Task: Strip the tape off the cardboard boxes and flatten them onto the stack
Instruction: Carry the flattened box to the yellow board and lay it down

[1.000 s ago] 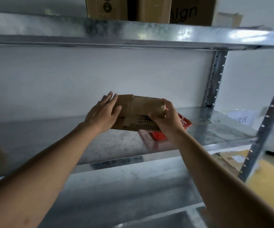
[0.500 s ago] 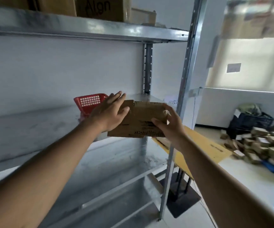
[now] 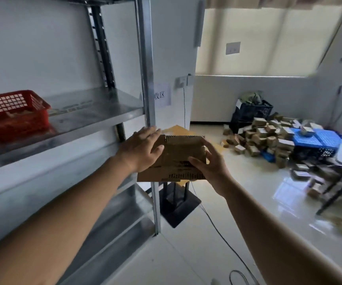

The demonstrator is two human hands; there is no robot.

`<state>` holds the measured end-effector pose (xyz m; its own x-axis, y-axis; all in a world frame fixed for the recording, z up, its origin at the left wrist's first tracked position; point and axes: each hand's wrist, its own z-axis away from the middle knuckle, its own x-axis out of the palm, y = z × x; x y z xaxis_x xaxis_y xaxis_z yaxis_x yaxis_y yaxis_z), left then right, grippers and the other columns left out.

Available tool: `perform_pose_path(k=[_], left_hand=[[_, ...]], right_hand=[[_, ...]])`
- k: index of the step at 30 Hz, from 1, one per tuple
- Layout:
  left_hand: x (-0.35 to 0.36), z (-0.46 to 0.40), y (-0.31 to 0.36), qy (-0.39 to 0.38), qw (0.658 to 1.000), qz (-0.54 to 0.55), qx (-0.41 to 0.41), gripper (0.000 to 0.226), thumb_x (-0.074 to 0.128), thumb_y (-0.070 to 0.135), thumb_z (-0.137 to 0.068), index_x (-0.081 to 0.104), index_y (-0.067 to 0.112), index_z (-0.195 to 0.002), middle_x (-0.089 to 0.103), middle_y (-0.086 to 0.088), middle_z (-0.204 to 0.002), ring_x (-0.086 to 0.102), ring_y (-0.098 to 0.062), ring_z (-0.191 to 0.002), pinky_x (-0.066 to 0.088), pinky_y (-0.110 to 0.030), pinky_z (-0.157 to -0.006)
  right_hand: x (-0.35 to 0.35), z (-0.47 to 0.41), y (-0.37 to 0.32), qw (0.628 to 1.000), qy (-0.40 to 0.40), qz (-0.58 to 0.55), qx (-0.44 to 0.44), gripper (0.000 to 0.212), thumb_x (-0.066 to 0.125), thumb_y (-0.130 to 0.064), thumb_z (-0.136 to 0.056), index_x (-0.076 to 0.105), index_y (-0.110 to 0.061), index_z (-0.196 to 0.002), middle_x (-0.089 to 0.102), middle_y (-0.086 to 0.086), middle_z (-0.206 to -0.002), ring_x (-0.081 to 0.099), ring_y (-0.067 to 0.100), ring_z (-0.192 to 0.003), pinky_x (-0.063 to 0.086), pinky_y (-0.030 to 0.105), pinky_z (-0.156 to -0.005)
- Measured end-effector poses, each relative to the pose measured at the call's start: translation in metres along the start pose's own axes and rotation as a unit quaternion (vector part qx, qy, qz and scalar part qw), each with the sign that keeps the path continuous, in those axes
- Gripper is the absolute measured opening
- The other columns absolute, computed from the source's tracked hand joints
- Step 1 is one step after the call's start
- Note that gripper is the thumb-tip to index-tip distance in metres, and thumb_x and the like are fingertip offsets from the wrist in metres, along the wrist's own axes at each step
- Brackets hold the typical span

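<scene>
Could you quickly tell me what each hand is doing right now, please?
Left hand: grips the flattened cardboard box.
Right hand: grips the same box.

Red basket [image 3: 15, 114] on metal shelf [image 3: 96, 112]

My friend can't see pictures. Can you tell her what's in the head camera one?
Two bare hands, left hand and right hand, hold a flattened cardboard box up in the air. A metal shelf with a red basket stands to the left; a pile of small boxes lies on the floor to the right.
</scene>
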<state>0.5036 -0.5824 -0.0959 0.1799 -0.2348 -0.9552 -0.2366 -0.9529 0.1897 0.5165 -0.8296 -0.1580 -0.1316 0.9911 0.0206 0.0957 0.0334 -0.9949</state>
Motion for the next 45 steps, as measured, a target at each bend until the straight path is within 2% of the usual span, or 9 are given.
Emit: perform_pose_path(k=[4, 7, 11, 16, 24, 31, 35, 38, 45], left_hand=[[0.043, -0.034, 0.033, -0.019, 1.0, 0.012, 0.02, 0.062, 0.041, 0.05, -0.106, 0.03, 0.023, -0.161, 0.026, 0.001, -0.169, 0.028, -0.027, -0.154, 0.029, -0.048, -0.123], [0.079, -0.066, 0.047, -0.04, 0.998, 0.016, 0.034, 0.063, 0.039, 0.052, -0.106, 0.03, 0.023, -0.161, 0.026, 0.001, -0.169, 0.026, -0.028, -0.155, 0.026, -0.048, -0.125], [0.127, -0.12, 0.05, -0.067, 0.997, 0.013, 0.03, 0.064, 0.036, 0.052, -0.108, 0.024, 0.024, -0.164, 0.017, 0.0, -0.172, 0.017, -0.025, -0.158, 0.015, -0.044, -0.127], [0.191, -0.196, 0.038, -0.096, 0.994, 0.043, -0.007, 0.062, 0.035, 0.051, -0.107, 0.026, 0.025, -0.163, 0.019, 0.0, -0.172, 0.017, -0.026, -0.158, 0.018, -0.045, -0.128], [0.243, -0.294, 0.013, -0.125, 0.987, 0.068, -0.074, 0.061, 0.036, 0.049, -0.108, 0.028, 0.024, -0.163, 0.018, 0.0, -0.172, 0.016, -0.023, -0.158, 0.017, -0.042, -0.128], [0.271, -0.365, -0.024, -0.136, 0.981, 0.028, -0.136, 0.063, 0.033, 0.049, -0.108, 0.022, 0.023, -0.164, 0.015, -0.002, -0.172, 0.012, -0.026, -0.159, 0.015, -0.044, -0.128], [0.298, -0.406, -0.052, -0.137, 0.971, 0.006, -0.194, 0.063, 0.031, 0.051, -0.108, 0.022, 0.023, -0.164, 0.013, -0.003, -0.173, 0.013, -0.027, -0.159, 0.016, -0.046, -0.128], [0.318, -0.439, -0.071, -0.132, 0.956, 0.003, -0.261, 0.064, 0.029, 0.053, -0.107, 0.021, 0.025, -0.164, 0.012, -0.001, -0.173, 0.013, -0.026, -0.159, 0.02, -0.049, -0.127], [0.351, -0.492, -0.107, -0.123, 0.913, 0.013, -0.39, 0.067, 0.028, 0.058, -0.105, 0.02, 0.028, -0.164, 0.01, -0.001, -0.173, 0.013, -0.028, -0.159, 0.019, -0.051, -0.127]], right_hand=[[-0.043, -0.01, 0.032, 0.999, 0.024, -0.003, 0.048, 0.08, 0.079, -0.005, -0.089, 0.043, -0.035, -0.153, 0.068, 0.0, -0.124, 0.072, 0.017, -0.104, 0.064, 0.052, -0.073], [-0.072, -0.032, 0.055, 0.997, 0.041, -0.005, 0.071, 0.079, 0.079, -0.005, -0.089, 0.044, -0.035, -0.153, 0.066, 0.004, -0.127, 0.07, 0.023, -0.107, 0.065, 0.049, -0.069], [-0.104, -0.079, 0.084, 0.994, 0.038, -0.006, 0.104, 0.079, 0.078, -0.006, -0.089, 0.043, -0.034, -0.153, 0.063, 0.001, -0.127, 0.07, 0.019, -0.1, 0.063, 0.044, -0.061], [-0.135, -0.163, 0.125, 0.99, 0.035, -0.002, 0.137, 0.078, 0.08, -0.009, -0.088, 0.043, -0.036, -0.152, 0.06, 0.006, -0.134, 0.069, 0.025, -0.106, 0.063, 0.047, -0.064], [-0.167, -0.285, 0.156, 0.984, 0.016, -0.015, 0.174, 0.076, 0.079, -0.009, -0.089, 0.045, -0.036, -0.151, 0.06, 0.007, -0.134, 0.073, 0.023, -0.099, 0.063, 0.045, -0.063], [-0.177, -0.389, 0.186, 0.977, -0.049, -0.013, 0.209, 0.071, 0.077, -0.01, -0.091, 0.048, -0.044, -0.145, 0.059, 0.003, -0.131, 0.071, 0.027, -0.101, 0.064, 0.054, -0.065], [-0.181, -0.465, 0.211, 0.966, -0.114, -0.003, 0.23, 0.069, 0.076, -0.011, -0.091, 0.049, -0.047, -0.143, 0.059, 0.001, -0.133, 0.073, 0.025, -0.097, 0.064, 0.051, -0.062], [-0.182, -0.531, 0.231, 0.956, -0.166, 0.006, 0.241, 0.074, 0.078, -0.013, -0.09, 0.046, -0.046, -0.147, 0.062, 0.001, -0.133, 0.076, 0.02, -0.093, 0.063, 0.049, -0.06], [-0.155, -0.65, 0.268, 0.923, -0.277, 0.026, 0.266, 0.092, 0.092, -0.01, -0.074, 0.047, -0.041, -0.148, 0.062, 0.002, -0.132, 0.075, 0.028, -0.099, 0.063, 0.052, -0.062]])
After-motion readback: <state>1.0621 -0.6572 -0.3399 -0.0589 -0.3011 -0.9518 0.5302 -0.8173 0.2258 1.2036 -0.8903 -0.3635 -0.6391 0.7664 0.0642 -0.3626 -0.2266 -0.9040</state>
